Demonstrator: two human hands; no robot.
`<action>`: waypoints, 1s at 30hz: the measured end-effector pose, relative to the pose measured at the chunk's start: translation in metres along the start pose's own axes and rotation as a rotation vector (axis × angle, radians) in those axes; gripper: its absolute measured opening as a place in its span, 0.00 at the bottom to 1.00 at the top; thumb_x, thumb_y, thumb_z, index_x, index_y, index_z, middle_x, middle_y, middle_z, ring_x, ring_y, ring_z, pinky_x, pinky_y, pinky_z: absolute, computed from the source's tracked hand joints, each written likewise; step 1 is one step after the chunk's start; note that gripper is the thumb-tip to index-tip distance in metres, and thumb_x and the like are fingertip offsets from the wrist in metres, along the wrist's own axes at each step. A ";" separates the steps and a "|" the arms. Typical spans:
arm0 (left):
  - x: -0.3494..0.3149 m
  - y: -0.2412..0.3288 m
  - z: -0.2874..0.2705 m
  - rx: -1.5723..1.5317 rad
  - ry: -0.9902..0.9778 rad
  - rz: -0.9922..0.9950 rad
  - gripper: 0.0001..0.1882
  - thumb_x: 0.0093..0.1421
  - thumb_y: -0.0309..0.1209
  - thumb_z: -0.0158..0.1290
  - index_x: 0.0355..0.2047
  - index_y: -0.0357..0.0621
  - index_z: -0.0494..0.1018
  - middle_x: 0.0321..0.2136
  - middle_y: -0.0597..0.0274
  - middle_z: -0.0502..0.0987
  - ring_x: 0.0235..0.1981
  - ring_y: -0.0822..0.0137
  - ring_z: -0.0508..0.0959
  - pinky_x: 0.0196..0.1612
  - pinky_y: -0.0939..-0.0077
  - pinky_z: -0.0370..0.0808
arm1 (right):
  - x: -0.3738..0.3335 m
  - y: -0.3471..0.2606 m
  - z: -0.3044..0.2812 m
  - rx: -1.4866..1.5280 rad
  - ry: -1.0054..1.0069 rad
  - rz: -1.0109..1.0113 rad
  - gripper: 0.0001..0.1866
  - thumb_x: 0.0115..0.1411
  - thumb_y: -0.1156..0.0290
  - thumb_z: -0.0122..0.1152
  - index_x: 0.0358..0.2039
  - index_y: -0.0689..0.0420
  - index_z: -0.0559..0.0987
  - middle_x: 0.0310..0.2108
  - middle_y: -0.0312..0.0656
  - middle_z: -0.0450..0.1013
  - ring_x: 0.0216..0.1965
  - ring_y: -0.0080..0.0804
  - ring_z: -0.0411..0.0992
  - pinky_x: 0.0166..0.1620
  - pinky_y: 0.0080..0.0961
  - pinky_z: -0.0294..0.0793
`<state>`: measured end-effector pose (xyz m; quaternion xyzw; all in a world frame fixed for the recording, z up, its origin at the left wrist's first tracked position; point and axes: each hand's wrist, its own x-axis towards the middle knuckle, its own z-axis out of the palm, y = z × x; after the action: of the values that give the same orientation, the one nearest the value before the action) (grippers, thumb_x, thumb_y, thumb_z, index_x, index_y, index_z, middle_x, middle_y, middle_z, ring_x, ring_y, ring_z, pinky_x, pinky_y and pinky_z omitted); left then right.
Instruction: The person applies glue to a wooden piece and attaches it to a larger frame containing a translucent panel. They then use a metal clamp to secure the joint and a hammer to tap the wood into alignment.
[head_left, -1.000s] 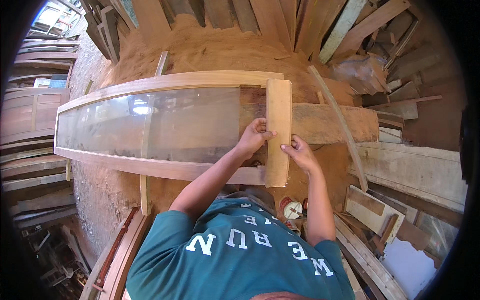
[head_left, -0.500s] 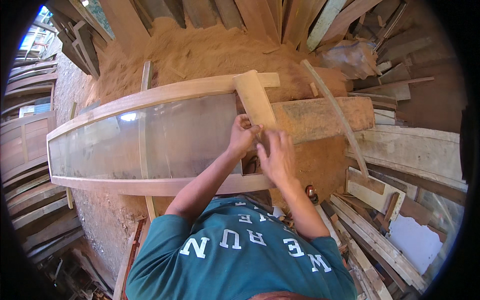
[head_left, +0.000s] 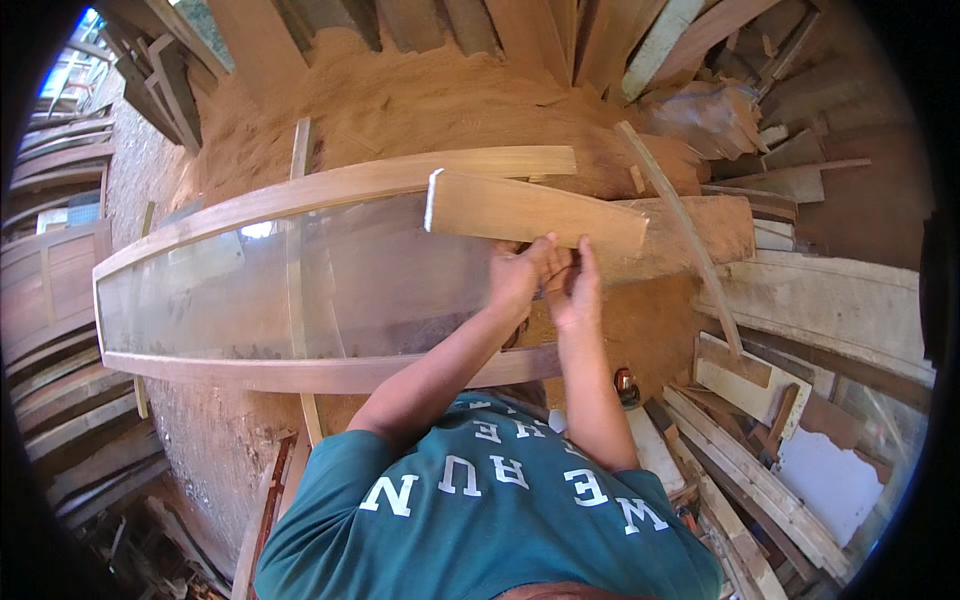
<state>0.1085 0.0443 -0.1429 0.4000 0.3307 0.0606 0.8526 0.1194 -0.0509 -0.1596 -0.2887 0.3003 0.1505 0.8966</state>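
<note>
Above the right end of a long glazed wooden frame, I hold a short, wide wooden board (head_left: 535,210) lengthwise from left to right. Its left end has a pale, whitish edge. My left hand (head_left: 518,275) grips the board's near edge around its middle, with the thumb side against it. Close beside it, my right hand (head_left: 575,285) also has its fingers at that near edge; some of them are hidden under the board. The frame's far rail (head_left: 330,190) and near rail (head_left: 270,373) run along the glass panel (head_left: 390,270), and the board covers part of the far right area.
A slat (head_left: 296,250) crosses the frame. To the right lie a sawdust-covered plank (head_left: 700,235) and a thin curved strip (head_left: 680,230). A sawdust heap (head_left: 400,110) lies beyond, with planks leaning behind. Stacked timber (head_left: 760,490) fills the lower right; more boards (head_left: 60,270) line the left.
The board has turned from pointing away from me to lying crosswise, its pale end now to the left. Both hands have shifted slightly right, now along its near edge.
</note>
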 end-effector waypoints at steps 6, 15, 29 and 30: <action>-0.021 -0.016 -0.053 0.333 -0.404 -0.204 0.21 0.60 0.25 0.62 0.53 0.35 0.73 0.43 0.56 0.82 0.46 0.67 0.79 0.51 0.71 0.75 | 0.020 -0.052 -0.010 -0.120 0.038 -0.208 0.19 0.65 0.59 0.64 0.52 0.54 0.75 0.49 0.41 0.77 0.50 0.35 0.75 0.50 0.37 0.78; -0.022 0.046 -0.283 0.594 0.050 -0.015 0.13 0.63 0.23 0.58 0.48 0.36 0.76 0.39 0.59 0.82 0.42 0.68 0.80 0.49 0.72 0.77 | 0.038 -0.132 -0.035 -0.223 0.063 -0.312 0.24 0.69 0.53 0.56 0.58 0.55 0.72 0.57 0.42 0.72 0.58 0.36 0.70 0.61 0.38 0.69; 0.011 0.128 -0.412 0.789 0.553 0.334 0.18 0.66 0.27 0.54 0.55 0.37 0.71 0.45 0.54 0.80 0.43 0.68 0.79 0.45 0.75 0.75 | 0.063 -0.058 -0.032 -0.624 -0.010 -0.056 0.23 0.74 0.53 0.47 0.55 0.59 0.75 0.48 0.43 0.78 0.47 0.34 0.77 0.52 0.36 0.78; 0.000 0.123 -0.443 0.804 0.610 0.359 0.18 0.65 0.26 0.54 0.55 0.37 0.71 0.45 0.55 0.79 0.42 0.69 0.79 0.44 0.76 0.75 | 0.071 -0.054 -0.038 -0.663 -0.007 -0.053 0.23 0.74 0.53 0.47 0.55 0.59 0.75 0.48 0.43 0.78 0.47 0.34 0.77 0.52 0.36 0.77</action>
<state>-0.1426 0.4113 -0.2582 0.7096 0.4870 0.1876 0.4733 0.1815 -0.1097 -0.2052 -0.5719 0.2243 0.2179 0.7584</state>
